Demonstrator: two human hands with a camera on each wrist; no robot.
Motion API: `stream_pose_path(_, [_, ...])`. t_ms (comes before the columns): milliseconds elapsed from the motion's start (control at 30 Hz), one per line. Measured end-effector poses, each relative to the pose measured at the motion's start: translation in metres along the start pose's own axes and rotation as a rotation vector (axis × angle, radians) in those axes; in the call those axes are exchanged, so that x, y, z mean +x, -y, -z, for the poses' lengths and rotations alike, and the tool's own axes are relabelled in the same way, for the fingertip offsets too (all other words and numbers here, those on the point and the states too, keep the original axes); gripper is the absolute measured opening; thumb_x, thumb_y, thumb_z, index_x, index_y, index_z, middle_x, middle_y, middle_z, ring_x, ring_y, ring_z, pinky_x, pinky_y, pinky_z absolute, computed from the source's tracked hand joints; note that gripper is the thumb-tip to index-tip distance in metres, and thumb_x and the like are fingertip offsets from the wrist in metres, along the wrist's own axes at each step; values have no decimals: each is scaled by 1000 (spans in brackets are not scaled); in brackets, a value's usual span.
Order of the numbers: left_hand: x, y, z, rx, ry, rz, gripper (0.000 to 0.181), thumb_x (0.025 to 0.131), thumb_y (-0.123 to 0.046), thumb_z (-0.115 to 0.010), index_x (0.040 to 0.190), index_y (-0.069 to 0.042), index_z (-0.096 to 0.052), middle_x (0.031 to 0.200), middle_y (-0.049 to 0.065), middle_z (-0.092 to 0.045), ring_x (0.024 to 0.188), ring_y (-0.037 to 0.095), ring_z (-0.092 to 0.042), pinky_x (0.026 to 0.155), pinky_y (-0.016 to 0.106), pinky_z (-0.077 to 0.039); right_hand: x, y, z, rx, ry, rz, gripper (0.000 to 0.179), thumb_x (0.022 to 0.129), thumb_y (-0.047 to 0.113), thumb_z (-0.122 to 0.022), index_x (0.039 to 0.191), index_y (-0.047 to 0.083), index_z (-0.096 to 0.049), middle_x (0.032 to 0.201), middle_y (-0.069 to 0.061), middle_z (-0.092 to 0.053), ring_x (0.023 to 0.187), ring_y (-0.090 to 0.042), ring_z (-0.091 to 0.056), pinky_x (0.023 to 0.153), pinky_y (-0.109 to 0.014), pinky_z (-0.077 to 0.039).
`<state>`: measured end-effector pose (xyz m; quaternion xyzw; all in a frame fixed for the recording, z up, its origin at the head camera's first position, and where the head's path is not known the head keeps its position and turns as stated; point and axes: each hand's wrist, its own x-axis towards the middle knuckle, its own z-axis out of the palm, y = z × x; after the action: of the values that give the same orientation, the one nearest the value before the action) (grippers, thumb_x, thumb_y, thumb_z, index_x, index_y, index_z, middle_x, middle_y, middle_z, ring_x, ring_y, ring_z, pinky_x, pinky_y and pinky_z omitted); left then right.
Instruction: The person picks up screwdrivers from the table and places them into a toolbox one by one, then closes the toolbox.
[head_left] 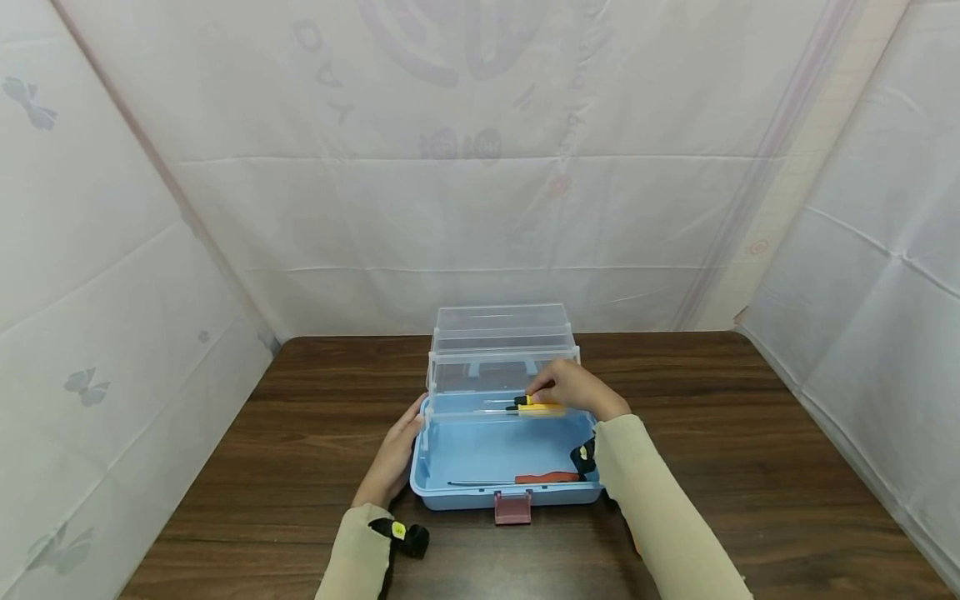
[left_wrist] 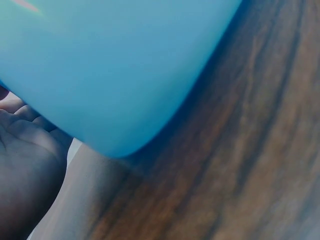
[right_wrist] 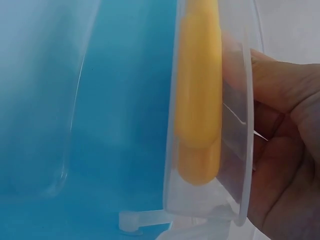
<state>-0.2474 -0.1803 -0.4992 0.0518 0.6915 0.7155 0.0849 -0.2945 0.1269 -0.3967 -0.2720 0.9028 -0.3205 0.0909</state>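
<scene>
The left hand (head_left: 395, 454) lies flat against the blue box (head_left: 480, 492), steadying it; the right hand (head_left: 573, 390) pinches the clear tray (head_left: 501, 379) holding a yellow screwdriver (head_left: 542, 406).

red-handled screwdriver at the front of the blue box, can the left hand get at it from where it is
Probably yes: the left hand rests on the blue box's left wall, the lid is up, and nothing covers the red-handled screwdriver on the box floor.

Both forearms are extended forward, sleeved. Left hand (head_left: 392, 457) is laid flat, fingers straight, palm turned inward. Right hand (head_left: 573, 389) is reached further ahead, fingers curled in a pinch.
</scene>
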Motion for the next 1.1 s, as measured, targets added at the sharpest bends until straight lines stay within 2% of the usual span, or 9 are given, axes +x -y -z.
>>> stream_pose_path(867, [2,-1,-1,10,20,-10,53,105,-31,-34,154,-15,-21,161,11,-16,149,32,-11,118,54,-14,-1,2,5,-25,22,-60,17,93,9,-61,103,6,-74,103,-7,-72,92,-17,-65,83,-37,-56])
stream_pose_path(1100, [3,0,-2,5,5,-2,54,105,-33,-35,154,-17,-22,161,10,-18,148,31,-13,118,53,-15,-2,2,5,-7,9,-72,17,92,11,-63,104,6,-74,100,-6,-73,83,-13,-62,82,-35,-56])
